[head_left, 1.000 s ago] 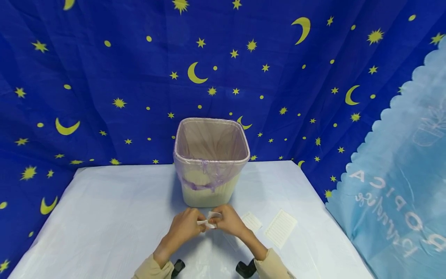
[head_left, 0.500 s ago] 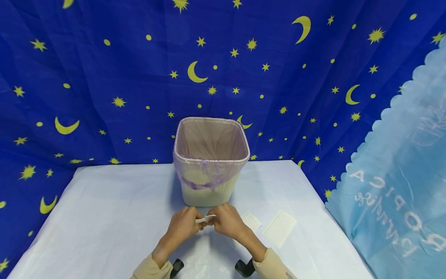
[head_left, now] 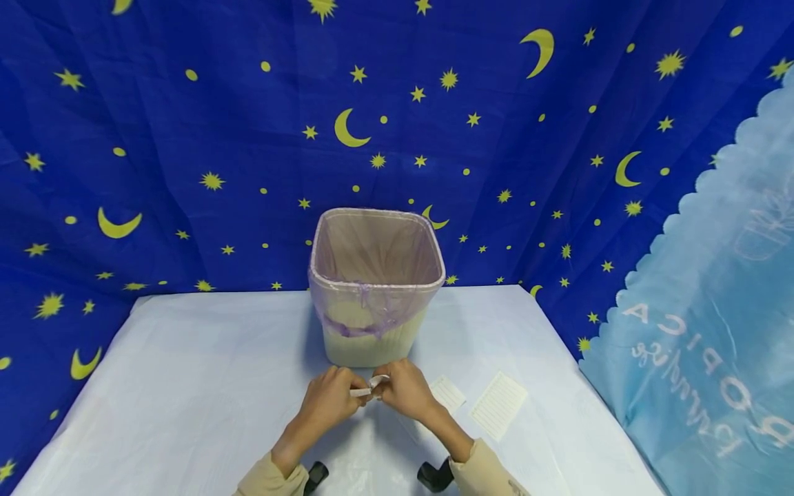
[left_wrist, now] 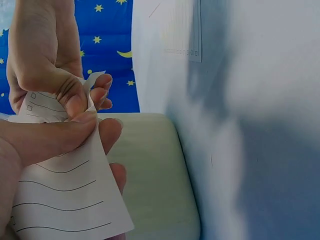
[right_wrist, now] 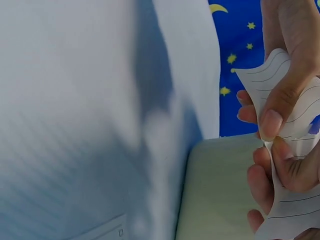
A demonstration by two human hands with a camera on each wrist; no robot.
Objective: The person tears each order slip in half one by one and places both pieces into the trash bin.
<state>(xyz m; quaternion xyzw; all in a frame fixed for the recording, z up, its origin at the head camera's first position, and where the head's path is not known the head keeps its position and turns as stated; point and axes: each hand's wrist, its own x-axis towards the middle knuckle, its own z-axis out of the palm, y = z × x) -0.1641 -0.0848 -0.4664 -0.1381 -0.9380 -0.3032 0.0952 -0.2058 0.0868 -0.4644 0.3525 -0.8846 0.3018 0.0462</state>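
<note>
I have the left grip (head_left: 329, 397) and right grip (head_left: 406, 390) both pinching one lined sheet (left_wrist: 70, 175) between them, short of the bin (head_left: 372, 350). It looks partly torn, so I judge the tearing unfinished; two more sheets (head_left: 499, 405) lie right of the right grip.

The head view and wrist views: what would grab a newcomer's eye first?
Probably the blue starry backdrop behind the white table. On the table stands a pale bin with a purple liner. In front of it, the left hand and right hand pinch lined paper.
</note>
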